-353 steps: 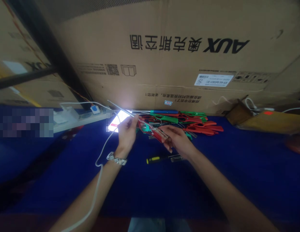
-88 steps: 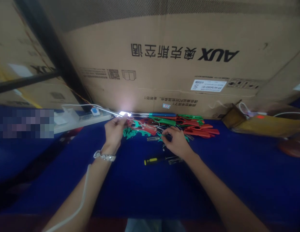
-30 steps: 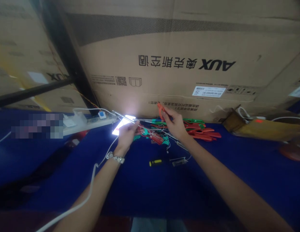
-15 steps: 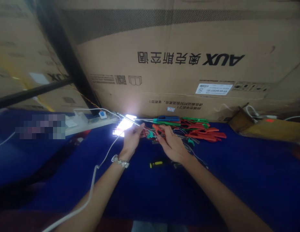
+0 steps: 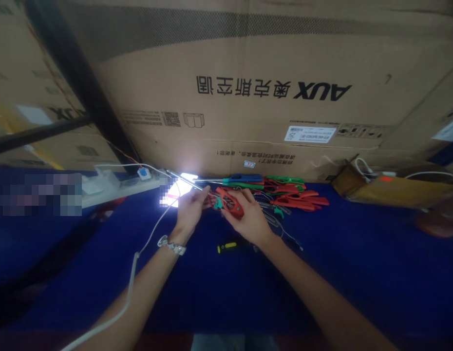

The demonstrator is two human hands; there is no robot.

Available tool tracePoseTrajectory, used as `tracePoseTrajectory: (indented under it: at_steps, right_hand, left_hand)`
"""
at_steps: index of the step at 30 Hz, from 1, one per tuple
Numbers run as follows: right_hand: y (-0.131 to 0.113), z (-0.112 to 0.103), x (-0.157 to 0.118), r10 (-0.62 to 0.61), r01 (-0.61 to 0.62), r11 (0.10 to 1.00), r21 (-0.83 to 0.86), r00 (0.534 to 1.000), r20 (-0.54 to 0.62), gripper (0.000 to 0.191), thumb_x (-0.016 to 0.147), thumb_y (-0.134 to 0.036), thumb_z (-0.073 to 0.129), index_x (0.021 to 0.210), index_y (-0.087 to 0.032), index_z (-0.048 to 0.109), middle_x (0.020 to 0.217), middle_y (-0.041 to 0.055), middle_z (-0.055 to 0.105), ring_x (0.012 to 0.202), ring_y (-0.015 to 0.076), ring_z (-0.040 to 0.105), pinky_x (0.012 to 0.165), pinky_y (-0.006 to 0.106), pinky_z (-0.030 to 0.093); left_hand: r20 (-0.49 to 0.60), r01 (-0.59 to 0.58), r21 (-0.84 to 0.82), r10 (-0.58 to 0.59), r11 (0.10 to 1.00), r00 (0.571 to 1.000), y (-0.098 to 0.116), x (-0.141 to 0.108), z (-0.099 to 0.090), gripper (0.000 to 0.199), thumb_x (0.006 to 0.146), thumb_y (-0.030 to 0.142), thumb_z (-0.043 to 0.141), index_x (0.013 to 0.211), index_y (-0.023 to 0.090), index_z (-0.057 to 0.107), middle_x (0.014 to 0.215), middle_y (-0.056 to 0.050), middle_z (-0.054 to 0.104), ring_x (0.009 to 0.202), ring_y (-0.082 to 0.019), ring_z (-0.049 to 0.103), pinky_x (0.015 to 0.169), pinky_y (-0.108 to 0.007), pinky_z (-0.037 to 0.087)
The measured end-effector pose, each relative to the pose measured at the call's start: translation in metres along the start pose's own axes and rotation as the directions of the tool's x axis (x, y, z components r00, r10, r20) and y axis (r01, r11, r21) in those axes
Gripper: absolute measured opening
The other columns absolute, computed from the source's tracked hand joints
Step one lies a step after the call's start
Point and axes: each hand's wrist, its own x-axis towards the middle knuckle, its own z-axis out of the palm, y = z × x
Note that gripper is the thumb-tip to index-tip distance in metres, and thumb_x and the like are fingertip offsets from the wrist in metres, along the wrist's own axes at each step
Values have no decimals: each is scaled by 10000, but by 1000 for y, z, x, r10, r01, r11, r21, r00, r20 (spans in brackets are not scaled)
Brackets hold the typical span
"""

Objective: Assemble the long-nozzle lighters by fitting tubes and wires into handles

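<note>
My left hand [image 5: 192,207] is closed on a thin metal rod [image 5: 186,180] that slants up and left past a glaring bright panel [image 5: 179,191]. My right hand [image 5: 248,214] grips a red plastic casing [image 5: 231,204], whose left end meets a small teal part [image 5: 217,202] beside my left fingers. Red handle pieces [image 5: 301,201] lie in a pile to the right, with a blue-handled piece [image 5: 244,178] and a green one [image 5: 254,185] behind my hands. Thin metal strips and wires lie partly hidden behind my right hand.
A black and yellow tool [image 5: 227,247] lies on the blue cloth [image 5: 226,287] in front. A white cable [image 5: 134,273] crosses my left forearm. A power strip [image 5: 117,192] is left, an open carton [image 5: 398,191] right, and a large carton [image 5: 248,58] behind.
The red casing now shows clearly between my hands, in my right hand. The whole view has shifted, so that the cartons and pile appear slightly further left.
</note>
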Motion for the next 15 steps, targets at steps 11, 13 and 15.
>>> tracePoseTrajectory:
  at_steps: [11,13,15]
  right_hand:
    - [46,-12,31,161,-152,974,-170,986,41,179,884,-242,618,991,-194,752,930,66,617,827,183,617,836,315,513]
    - [51,-12,44,158,-124,966,-227,978,137,187,895,-157,562,886,-175,748,911,62,611,818,167,603,837,286,481]
    - [52,-11,55,155,-110,963,-245,973,173,210,891,-126,546,833,-170,744,875,57,615,787,163,590,813,275,464]
  left_hand:
    - [26,43,21,-43,999,999,2,2,-2,503,621,547,849,747,93,673,679,-71,728,610,-167,723,638,-265,615]
    - [13,42,29,-42,999,999,3,2,-3,510,618,552,847,754,92,676,685,-71,732,625,-168,728,640,-256,613]
    - [5,39,35,-39,999,999,4,3,-3,517,609,559,848,752,91,679,698,-76,739,633,-172,732,648,-263,617]
